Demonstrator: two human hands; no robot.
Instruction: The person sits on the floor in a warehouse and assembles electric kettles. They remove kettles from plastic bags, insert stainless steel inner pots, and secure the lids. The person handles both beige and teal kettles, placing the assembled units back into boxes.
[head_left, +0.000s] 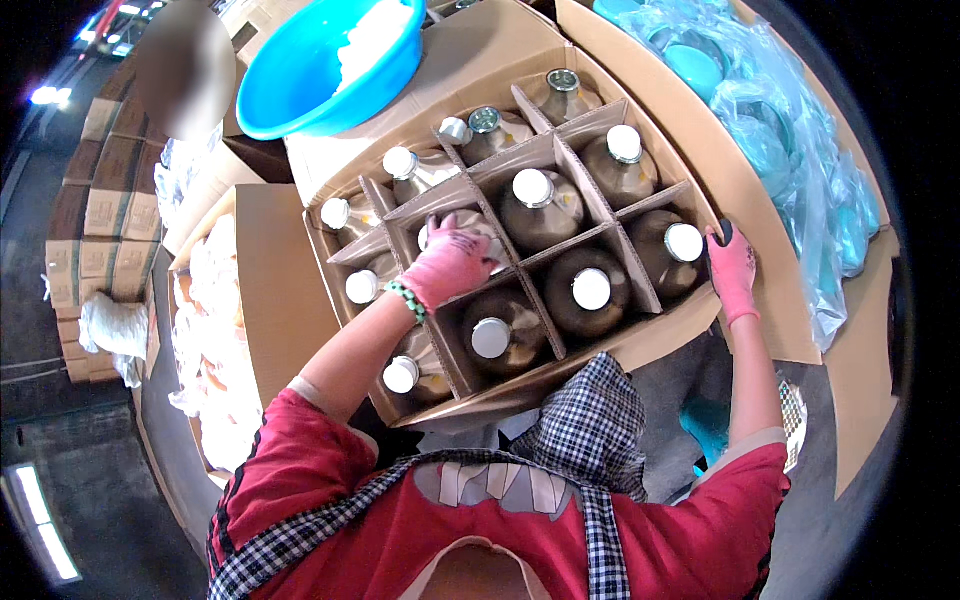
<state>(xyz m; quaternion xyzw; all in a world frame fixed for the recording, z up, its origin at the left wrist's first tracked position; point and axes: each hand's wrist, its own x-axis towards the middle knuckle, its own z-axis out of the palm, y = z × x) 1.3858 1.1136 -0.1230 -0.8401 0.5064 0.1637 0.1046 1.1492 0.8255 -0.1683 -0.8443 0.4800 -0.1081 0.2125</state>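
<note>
An open cardboard box (650, 330) with cardboard dividers stands before me, holding several large clear bottles (545, 215), most topped with white caps. Two bottles at the far side show metal-coloured tops (485, 120) instead, and a white cap (455, 131) sits tilted beside one of them. My left hand (450, 265), in a pink glove, is closed over the top of a bottle in a middle compartment, hiding most of its white cap (424, 238). At the right corner, my gloved right hand (732, 262) grips the box's edge, thumb over the rim.
Beyond the box, a blue basin (270, 95) holds white pieces. To the right, a carton (790, 320) contains teal items in clear plastic (770, 150). A carton (280, 290) of white items stands left, near stacked boxes (105, 210). Another person (190, 90) is at far left.
</note>
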